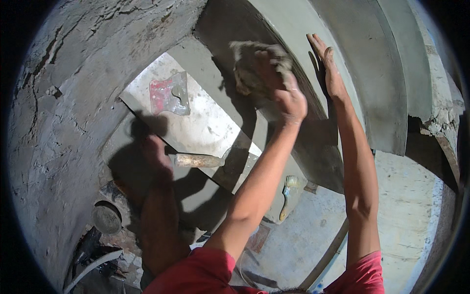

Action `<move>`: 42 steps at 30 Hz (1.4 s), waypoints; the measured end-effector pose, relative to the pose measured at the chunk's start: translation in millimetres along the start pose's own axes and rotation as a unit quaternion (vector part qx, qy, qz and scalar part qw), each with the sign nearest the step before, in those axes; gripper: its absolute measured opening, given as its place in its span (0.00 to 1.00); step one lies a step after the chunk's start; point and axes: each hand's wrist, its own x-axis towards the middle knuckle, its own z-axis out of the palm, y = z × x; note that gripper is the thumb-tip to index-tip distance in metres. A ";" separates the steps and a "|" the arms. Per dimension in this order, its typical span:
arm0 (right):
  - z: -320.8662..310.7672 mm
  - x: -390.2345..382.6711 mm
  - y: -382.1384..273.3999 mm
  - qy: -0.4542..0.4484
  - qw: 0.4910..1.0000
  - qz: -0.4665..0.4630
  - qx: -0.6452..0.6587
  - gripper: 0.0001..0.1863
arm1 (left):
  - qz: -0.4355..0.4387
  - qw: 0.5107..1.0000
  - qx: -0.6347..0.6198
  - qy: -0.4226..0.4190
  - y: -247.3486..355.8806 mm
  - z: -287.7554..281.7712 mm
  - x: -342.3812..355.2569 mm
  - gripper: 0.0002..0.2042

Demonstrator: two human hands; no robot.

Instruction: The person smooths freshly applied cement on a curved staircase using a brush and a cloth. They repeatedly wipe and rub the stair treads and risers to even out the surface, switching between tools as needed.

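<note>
My left hand point(290, 100) is closed around a grey, cement-smeared rag point(245, 63), blurred by motion; it could also be a sponge. The rag is against or just above the dark, damp riser point(235, 24) of a curved step. To the right, my right hand point(330, 66) lies with fingers stretched out on the pale grey tread point(293, 24), holding nothing. Below the left hand, a trowel with a worn wooden handle point(198, 160) lies across a whitish board point(208, 120). Farther up that board is a flat pink-and-clear scraper point(169, 93).
A paintbrush point(290, 196) lies on the lower step near my left forearm. My bare foot point(156, 157) is beside the board. A rough plastered wall point(73, 98) rises at left, with a round container point(106, 218) below. More curved steps point(377, 63) climb at right, with a broken edge point(443, 117).
</note>
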 end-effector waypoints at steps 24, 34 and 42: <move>1.2 1.1 -10.6 0.017 0.996 0.010 0.084 0.48 | 0.267 0.964 0.002 0.002 6.6 -13.3 52.8 0.31; 1.0 0.1 -11.0 0.015 0.999 0.005 0.044 0.48 | 0.348 0.937 0.040 0.004 5.4 -22.3 63.2 0.31; 0.3 -2.1 -13.3 0.007 0.999 0.004 0.047 0.47 | 0.339 0.940 0.026 0.039 16.3 -22.5 76.6 0.30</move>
